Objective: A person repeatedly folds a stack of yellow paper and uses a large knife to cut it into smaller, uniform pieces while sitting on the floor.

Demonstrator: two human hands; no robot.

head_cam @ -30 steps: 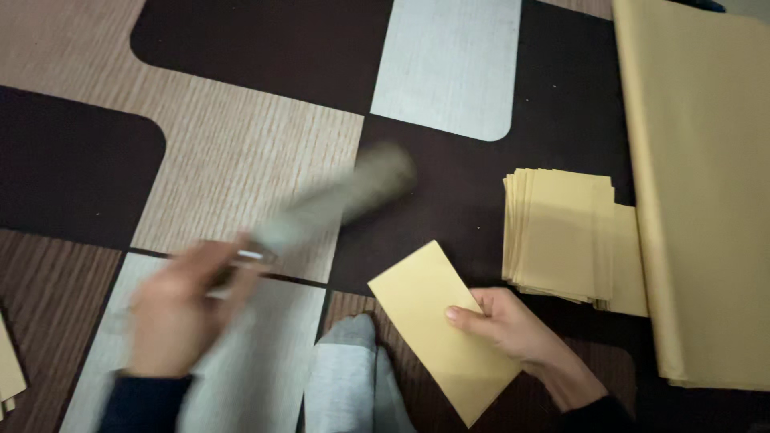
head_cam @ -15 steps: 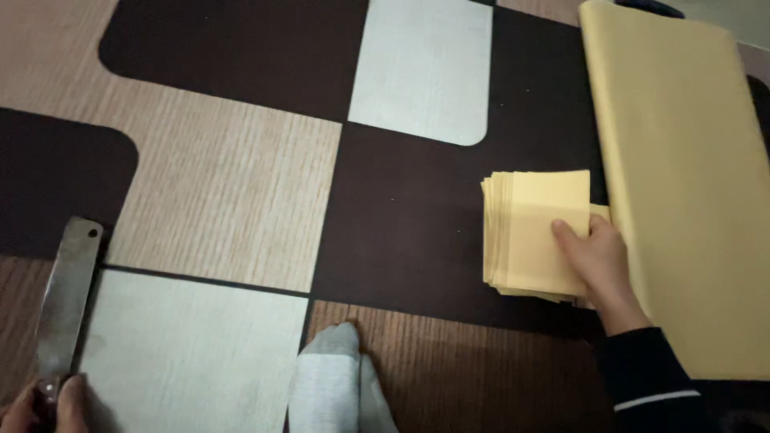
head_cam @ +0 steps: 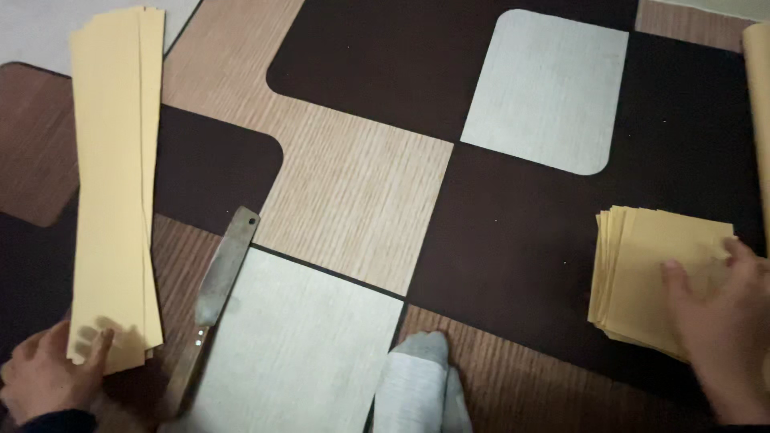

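My left hand (head_cam: 48,373) is at the lower left, fingers on the near end of a long stack of yellow paper strips (head_cam: 112,168) that runs away from me on the floor. Just right of it lies a long flat metal knife (head_cam: 218,277) with a dark handle, not held. At the right, my right hand (head_cam: 722,321) rests flat on a stack of small yellow paper rectangles (head_cam: 642,265).
The floor (head_cam: 361,184) is patterned vinyl with brown, tan and grey panels. A grey-socked foot (head_cam: 417,389) pokes in at the bottom centre. The edge of a large yellow paper sheet (head_cam: 760,120) shows at the far right.
The view has swung left. My left hand has let go of the knife, which now lies on the floor, and moved onto the long strips. My right hand stays on the small stack.
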